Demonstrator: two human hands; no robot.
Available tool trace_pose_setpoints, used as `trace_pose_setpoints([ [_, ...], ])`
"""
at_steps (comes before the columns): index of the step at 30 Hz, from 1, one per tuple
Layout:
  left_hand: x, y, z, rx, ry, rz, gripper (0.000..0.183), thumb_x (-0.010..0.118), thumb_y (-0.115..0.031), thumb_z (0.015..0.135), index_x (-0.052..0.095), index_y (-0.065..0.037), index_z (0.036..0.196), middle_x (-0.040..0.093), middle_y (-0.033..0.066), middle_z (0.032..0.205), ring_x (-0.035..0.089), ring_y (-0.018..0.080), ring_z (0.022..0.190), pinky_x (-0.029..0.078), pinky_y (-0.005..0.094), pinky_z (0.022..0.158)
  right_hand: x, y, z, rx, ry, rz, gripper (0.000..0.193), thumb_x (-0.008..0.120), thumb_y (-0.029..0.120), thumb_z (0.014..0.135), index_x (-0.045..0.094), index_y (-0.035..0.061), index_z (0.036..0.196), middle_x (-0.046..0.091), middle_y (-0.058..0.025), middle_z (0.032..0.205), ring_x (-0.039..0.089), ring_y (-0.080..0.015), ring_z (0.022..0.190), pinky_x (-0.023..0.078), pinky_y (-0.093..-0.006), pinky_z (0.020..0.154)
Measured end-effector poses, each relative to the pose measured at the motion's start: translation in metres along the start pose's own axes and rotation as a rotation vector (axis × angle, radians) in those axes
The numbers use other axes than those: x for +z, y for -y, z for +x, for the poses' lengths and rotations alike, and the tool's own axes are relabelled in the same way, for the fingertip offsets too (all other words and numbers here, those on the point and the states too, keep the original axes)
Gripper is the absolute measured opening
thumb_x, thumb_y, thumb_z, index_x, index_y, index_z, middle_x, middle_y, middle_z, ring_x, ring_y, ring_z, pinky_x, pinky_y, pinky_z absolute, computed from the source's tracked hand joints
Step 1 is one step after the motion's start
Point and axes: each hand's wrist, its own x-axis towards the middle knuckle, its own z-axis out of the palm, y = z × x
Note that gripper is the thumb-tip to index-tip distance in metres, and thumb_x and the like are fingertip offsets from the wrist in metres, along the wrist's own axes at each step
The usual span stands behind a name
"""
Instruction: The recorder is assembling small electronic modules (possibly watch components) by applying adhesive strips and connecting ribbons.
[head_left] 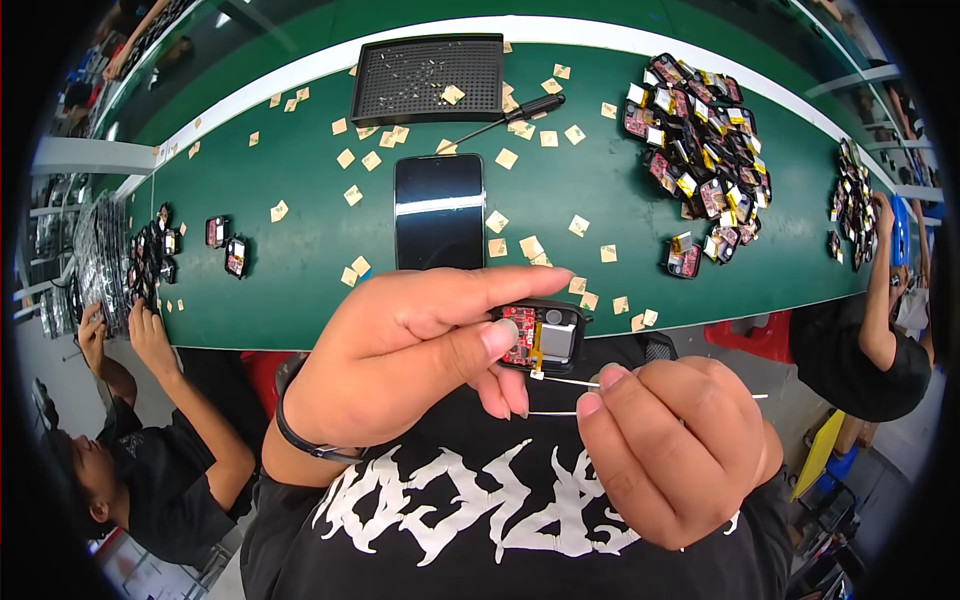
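My left hand (390, 350) pinches a small black device housing (572, 362) between thumb and fingers, in front of my chest. Its inner side faces up, showing a red circuit board (520, 338), a silver rectangular part (560, 341) and a yellow flex strip (540, 345). In my right hand (685, 450), closed fingers grip thin metal tweezers (572, 381). Of their two spread prongs, the upper one reaches a small whitish piece (537, 375) at the strip's lower end; the lower prong ends below the housing. Whether the tip grips that piece I cannot tell.
On the green table (320, 270) lie a dark phone (440, 215), a screwdriver (535, 108), a black tray (430, 80) and scattered beige square stickers (506, 159). Similar housings form a heap (705, 150) at right. Co-workers sit at left (150, 480) and right (860, 370).
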Motion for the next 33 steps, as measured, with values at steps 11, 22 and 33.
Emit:
trace_pose_setpoints([
  [11, 0.010, -0.001, 0.000, -0.017, -0.108, 0.064, 0.040, 0.058, 0.004, 0.096, 0.055, 0.010, 0.136, 0.071, 0.0118, 0.091, 0.071, 0.0136, 0.076, 0.057, 0.0224, 0.065, 0.000, -0.005, 0.002, 0.064, -0.031, 0.062, 0.019, 0.071, 0.000, 0.065, 0.068, -0.0058, 0.083, 0.063, -0.0116, 0.080, 0.059, -0.0224, 0.071, 0.041, -0.0271, 0.049],
  [22, 0.002, 0.003, -0.003, -0.034, -0.130, 0.178, 0.037, 0.057, 0.005, 0.098, 0.057, 0.006, 0.135, 0.067, 0.0079, 0.097, 0.065, 0.0089, 0.080, 0.057, 0.0230, 0.072, 0.015, -0.007, -0.001, 0.043, -0.026, 0.127, 0.022, 0.069, 0.005, 0.065, 0.067, -0.0061, 0.084, 0.063, -0.0130, 0.083, 0.059, -0.0226, 0.070, 0.044, -0.0279, 0.050],
  [33, -0.003, 0.016, -0.013, 0.193, -0.087, 0.212, 0.045, 0.049, 0.010, 0.094, 0.054, 0.010, 0.138, 0.071, 0.0122, 0.094, 0.069, 0.0112, 0.082, 0.059, 0.0245, 0.075, 0.024, -0.004, 0.007, 0.023, -0.027, 0.080, 0.022, 0.068, 0.008, 0.066, 0.067, -0.0052, 0.083, 0.063, -0.0129, 0.082, 0.059, -0.0228, 0.071, 0.045, -0.0278, 0.051],
])
